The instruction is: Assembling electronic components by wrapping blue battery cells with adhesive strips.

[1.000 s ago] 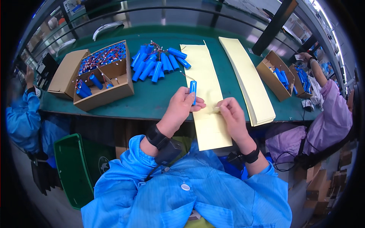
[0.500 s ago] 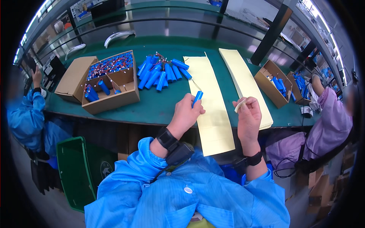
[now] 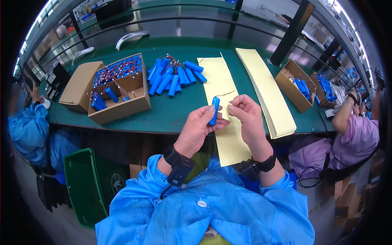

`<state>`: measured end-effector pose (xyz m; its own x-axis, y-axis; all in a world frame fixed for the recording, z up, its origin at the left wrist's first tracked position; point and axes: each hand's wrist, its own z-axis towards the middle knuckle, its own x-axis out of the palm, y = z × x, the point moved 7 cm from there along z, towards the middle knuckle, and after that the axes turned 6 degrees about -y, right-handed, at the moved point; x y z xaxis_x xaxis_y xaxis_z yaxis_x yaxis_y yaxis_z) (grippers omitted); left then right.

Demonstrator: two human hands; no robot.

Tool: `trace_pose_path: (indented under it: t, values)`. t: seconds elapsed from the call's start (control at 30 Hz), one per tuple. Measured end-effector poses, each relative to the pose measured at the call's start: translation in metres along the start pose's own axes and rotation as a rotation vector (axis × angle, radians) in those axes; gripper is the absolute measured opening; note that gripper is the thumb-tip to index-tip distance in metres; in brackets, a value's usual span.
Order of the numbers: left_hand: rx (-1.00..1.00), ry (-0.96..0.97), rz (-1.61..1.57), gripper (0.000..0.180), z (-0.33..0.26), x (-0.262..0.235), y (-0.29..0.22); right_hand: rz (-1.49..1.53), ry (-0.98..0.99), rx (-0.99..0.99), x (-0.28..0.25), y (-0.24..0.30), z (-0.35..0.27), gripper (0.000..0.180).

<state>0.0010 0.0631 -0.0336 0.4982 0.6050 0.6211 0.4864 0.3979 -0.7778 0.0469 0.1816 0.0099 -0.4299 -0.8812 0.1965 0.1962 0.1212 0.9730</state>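
Note:
My left hand is closed round a blue cylindrical battery pack, held nearly upright. Thin wires trail from its top toward the right. Close beside it, my right hand is pinched, thumb against index finger, on a small pale yellow strip; its outline is hard to part from the paper behind. Under both hands lies a long pale yellow sheet, overhanging the table's front edge. Beyond them a heap of blue wired battery packs partly meets the sheet's left edge.
A cardboard box of battery packs stands left on the green table. Right lie a stack of yellow sheets and another box with packs. A green bin is below left. People sit at both sides.
My right hand has moved left, up to the battery pack, with the strip. My left hand has turned the pack more upright, and its wires now point right.

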Motion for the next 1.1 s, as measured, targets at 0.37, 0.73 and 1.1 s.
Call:
trace_pose_path:
  t: [0.37,0.73,1.1]
  values:
    - [-0.016,0.022,-0.014,0.035,-0.005,0.007,-0.001,-0.088,-0.031,0.042,0.001,-0.013,0.001,0.011]
    - [-0.025,0.047,-0.067,0.036,-0.006,0.011,0.001,-0.068,-0.010,0.094,0.001,-0.017,0.001,0.013]
    - [-0.075,0.006,0.381,0.027,-0.006,0.008,0.010,-0.440,-0.059,-0.228,0.000,0.001,-0.008,0.026]
